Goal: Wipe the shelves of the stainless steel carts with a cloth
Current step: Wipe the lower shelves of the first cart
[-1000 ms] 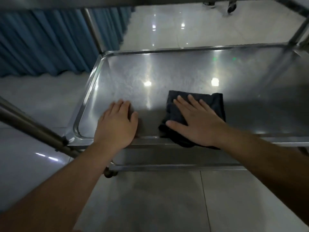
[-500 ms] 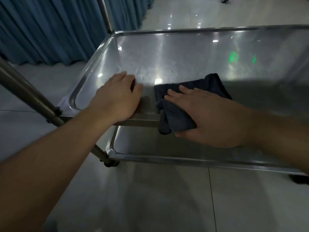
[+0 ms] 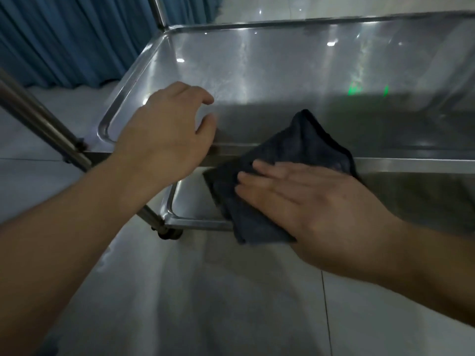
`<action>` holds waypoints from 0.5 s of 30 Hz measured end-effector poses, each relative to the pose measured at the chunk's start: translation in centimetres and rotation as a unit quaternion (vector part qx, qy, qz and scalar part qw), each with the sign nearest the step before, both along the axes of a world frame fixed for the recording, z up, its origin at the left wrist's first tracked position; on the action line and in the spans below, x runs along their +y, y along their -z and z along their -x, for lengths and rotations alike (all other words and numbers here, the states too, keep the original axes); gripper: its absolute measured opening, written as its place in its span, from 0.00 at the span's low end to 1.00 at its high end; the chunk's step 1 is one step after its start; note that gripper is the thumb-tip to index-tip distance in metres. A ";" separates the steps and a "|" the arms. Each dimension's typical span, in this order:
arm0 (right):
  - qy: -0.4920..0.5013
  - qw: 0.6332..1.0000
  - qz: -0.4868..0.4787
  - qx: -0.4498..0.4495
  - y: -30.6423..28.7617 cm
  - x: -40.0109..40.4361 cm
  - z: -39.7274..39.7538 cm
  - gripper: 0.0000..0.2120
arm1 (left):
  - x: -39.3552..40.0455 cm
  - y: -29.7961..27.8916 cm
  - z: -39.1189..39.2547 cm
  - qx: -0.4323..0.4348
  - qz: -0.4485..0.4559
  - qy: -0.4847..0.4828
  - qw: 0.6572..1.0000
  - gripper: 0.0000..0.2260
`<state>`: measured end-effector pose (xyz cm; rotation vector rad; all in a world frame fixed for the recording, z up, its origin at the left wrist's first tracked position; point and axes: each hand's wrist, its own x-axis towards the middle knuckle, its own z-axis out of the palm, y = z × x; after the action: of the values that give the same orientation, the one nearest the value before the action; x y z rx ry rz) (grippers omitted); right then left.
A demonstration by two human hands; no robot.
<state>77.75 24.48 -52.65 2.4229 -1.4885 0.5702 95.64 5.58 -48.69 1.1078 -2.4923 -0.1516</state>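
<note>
The stainless steel cart's middle shelf point(image 3: 270, 70) fills the upper part of the view, with its near rim running across the centre. A dark cloth point(image 3: 303, 145) is draped over that near rim; one corner lies on the shelf and the rest hangs down in front. My right hand point(image 3: 308, 201) lies flat on the cloth with straight fingers, and its thumb is hidden. My left hand point(image 3: 167, 134) hovers over the rim at the shelf's near left, fingers loosely curled, holding nothing. The lower shelf point(image 3: 195, 222) shows beneath.
A slanted steel post point(image 3: 38, 119) of the cart crosses at the left, with a caster point(image 3: 169, 233) under the lower shelf's corner. A blue curtain point(image 3: 64, 34) hangs at the back left. Pale tiled floor point(image 3: 205, 304) lies in front of the cart.
My left hand has lifted off the shelf and its fingers have curled. My right hand has dragged the cloth toward me, from the shelf surface over the near rim.
</note>
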 end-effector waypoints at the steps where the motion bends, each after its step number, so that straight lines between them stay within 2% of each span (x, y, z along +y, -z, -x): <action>1: -0.021 1.000 -0.002 0.001 0.8 0.5 -0.4 0.20 | 0.8 0.1 -0.5 0.011 0.013 0.016 1.000 0.15; 3: -0.030 0.998 -0.053 -0.007 2.7 1.0 -1.0 0.19 | 2.6 0.4 -1.7 0.030 0.053 0.058 0.996 0.13; 5: 0.004 0.984 -0.177 -0.023 4.6 0.6 -1.3 0.19 | 4.1 1.0 -2.9 0.048 0.090 0.106 0.989 0.12; 7: 0.055 0.949 -0.306 -0.040 6.5 -0.6 -1.1 0.16 | 5.3 2.3 -3.8 0.062 0.090 0.156 0.982 0.11; 9: 0.094 0.917 -0.379 -0.075 8.4 -2.2 -0.4 0.08 | 5.8 4.3 -4.6 0.044 0.071 0.190 0.978 0.10; 11: 0.135 0.893 -0.411 -0.123 9.8 -4.0 0.3 0.04 | 5.6 6.9 -5.9 -0.004 0.026 0.178 0.984 0.10; 13: 0.158 0.883 -0.402 -0.184 10.8 -5.7 0.8 0.09 | 5.0 9.5 -7.3 -0.048 -0.044 0.134 0.989 0.09; 15: 0.181 0.878 -0.371 -0.244 11.5 -7.4 1.1 0.09 | 4.1 11.8 -8.7 -0.080 -0.105 0.083 0.988 0.09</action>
<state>76.66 17.06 -64.10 2.4685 -2.7259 0.6356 104.35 9.68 -60.45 1.0255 -2.7628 -0.3951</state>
